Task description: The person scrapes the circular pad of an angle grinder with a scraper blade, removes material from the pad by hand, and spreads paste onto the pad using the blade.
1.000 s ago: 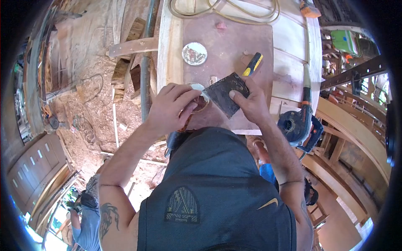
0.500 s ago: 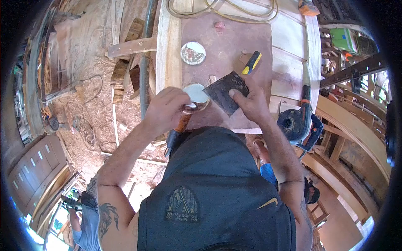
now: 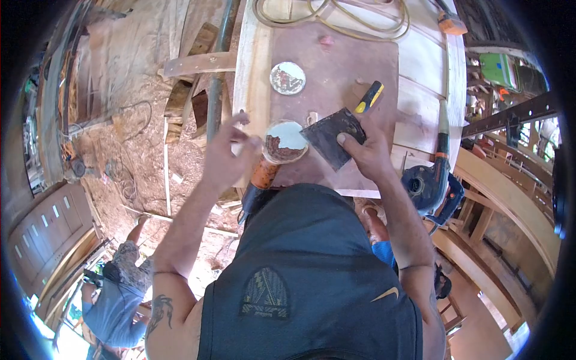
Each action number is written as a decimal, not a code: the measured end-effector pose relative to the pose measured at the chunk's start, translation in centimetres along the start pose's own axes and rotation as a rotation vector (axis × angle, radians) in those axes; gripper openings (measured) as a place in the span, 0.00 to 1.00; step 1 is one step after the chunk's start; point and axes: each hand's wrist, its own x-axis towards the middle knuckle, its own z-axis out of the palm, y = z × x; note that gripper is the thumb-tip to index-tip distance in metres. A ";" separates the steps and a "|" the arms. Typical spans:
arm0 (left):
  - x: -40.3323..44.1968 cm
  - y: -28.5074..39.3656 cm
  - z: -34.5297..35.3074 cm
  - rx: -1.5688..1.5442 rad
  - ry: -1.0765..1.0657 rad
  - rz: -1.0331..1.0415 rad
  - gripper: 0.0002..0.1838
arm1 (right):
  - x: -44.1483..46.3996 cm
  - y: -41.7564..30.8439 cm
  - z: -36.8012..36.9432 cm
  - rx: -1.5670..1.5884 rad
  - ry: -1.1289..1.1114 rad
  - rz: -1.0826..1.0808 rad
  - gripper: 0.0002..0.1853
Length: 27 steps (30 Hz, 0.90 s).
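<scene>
My right hand [image 3: 373, 151] grips a dark, flat square plate [image 3: 333, 139], thumb on top, its corner near the rim of an open round can [image 3: 285, 143] with white and reddish-brown material inside. Left of the can, my left hand [image 3: 229, 155] is raised with its fingers apart, slightly blurred, holding nothing visible. A round, stained lid [image 3: 287, 78] lies farther up the brown board [image 3: 342, 60]. Beyond my right hand is a yellow and black handle [image 3: 369, 97]. An orange and black tool [image 3: 263, 175] sits just below the can.
A black power tool [image 3: 420, 183] with a hose stands at the bench's right side. A coiled hose [image 3: 360, 33] crosses the far end, near an orange tool part [image 3: 451, 24]. Another person [image 3: 117, 312] is at the lower left. Wood pieces [image 3: 201, 63] lie left of the bench.
My left hand has moved away from the can to the left and its fingers have opened; the small white piece between them is no longer visible. The view has shifted slightly.
</scene>
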 end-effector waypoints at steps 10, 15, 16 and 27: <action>-0.9 1.0 2.3 -0.532 -0.198 -0.144 0.21 | 0.3 -1.0 1.8 -0.083 -0.056 -0.083 0.22; -0.8 0.8 2.2 -0.637 -0.210 -0.255 0.19 | -0.2 -1.7 2.7 0.031 -0.039 -0.086 0.20; -0.9 0.5 2.4 -0.652 -0.207 -0.264 0.19 | -0.2 -1.7 2.8 0.021 -0.046 -0.086 0.19; -0.5 0.0 2.6 -0.699 -0.230 -0.312 0.25 | 1.1 -0.3 2.9 -0.031 -0.094 -0.065 0.20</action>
